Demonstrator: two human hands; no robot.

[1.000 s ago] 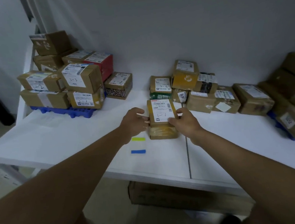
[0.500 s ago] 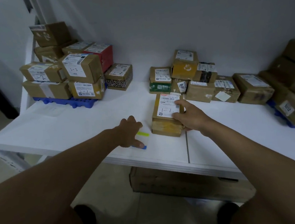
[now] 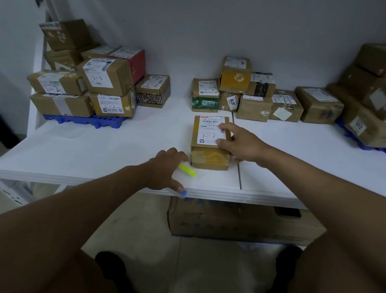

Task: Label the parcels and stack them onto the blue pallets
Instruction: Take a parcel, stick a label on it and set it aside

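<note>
A head-worn camera looks down on a white table (image 3: 109, 150) set against a pale grey wall (image 3: 224, 23), with a tiled floor below and a large flat cardboard box (image 3: 235, 221) lying under the table's front edge. At about 10 o'clock, a blue pallet (image 3: 81, 120) carries a stack of roughly seven brown parcels (image 3: 85, 85), one with a red side, and one more patterned parcel (image 3: 153, 91) sits on the table just beside it. At 12 to 1 o'clock a loose cluster of about eight parcels (image 3: 252, 93) rests against the wall. At 3 o'clock a second blue pallet (image 3: 372, 147) holds several larger parcels, partly cut off by the frame. One parcel with a white shipping label (image 3: 211, 140) marked "1-1" lies alone near the table's centre front. The right hand (image 3: 240, 142) rests on this parcel's right top edge, fingers curved over the label and thumb down its side. The left hand (image 3: 166, 169) lies palm down at 7 o'clock from the parcel, fingers bent over a yellow marker (image 3: 187, 170), with a blue marker (image 3: 183, 192) at its thumb tip on the table's edge; whether it actually grips either one cannot be told. Compared with a second ago, the left hand has left the parcel's side and moved down onto the two markers, while the right hand has stayed on the parcel.
</note>
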